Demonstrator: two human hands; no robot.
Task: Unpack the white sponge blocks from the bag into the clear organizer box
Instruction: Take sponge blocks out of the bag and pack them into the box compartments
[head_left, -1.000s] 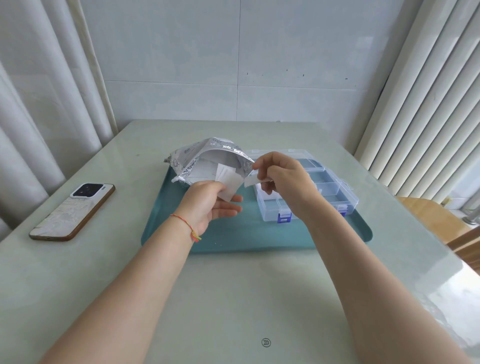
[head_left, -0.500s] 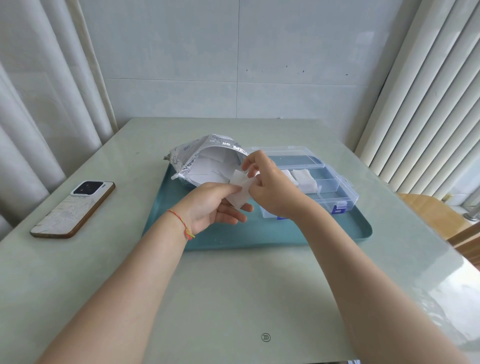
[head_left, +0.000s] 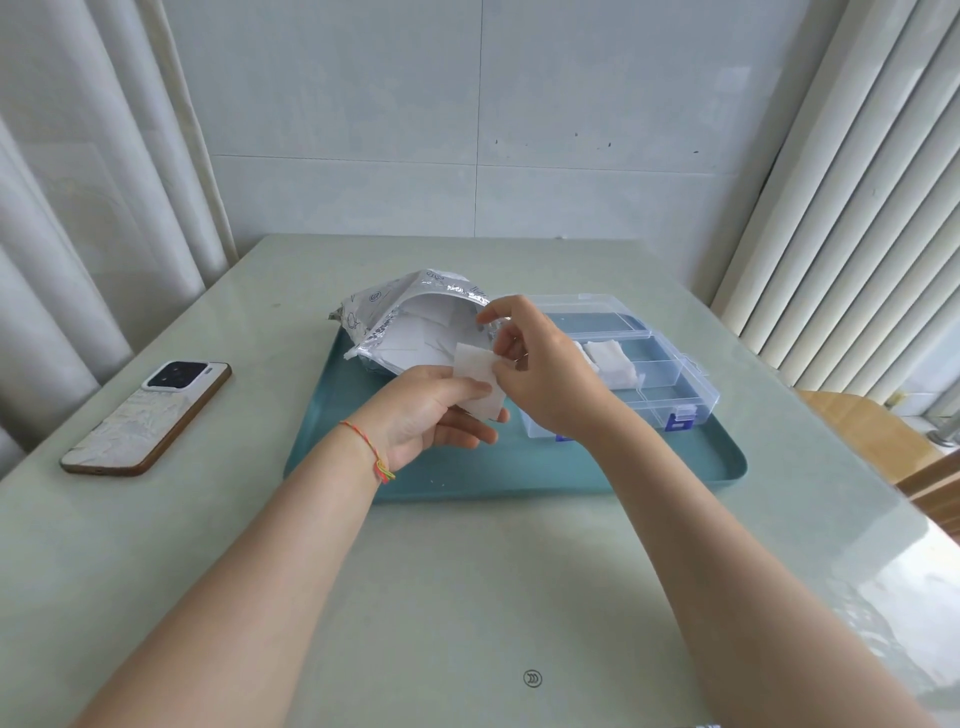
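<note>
Your left hand (head_left: 431, 410) and right hand (head_left: 540, 371) both pinched one white sponge block (head_left: 475, 376) between fingertips, above the teal tray (head_left: 675, 467), just in front of the open bag (head_left: 415, 322) and beside the clear organizer box (head_left: 670, 384). It looked light, soft and squashable, so a gentle edge pinch probably suited it.
</note>
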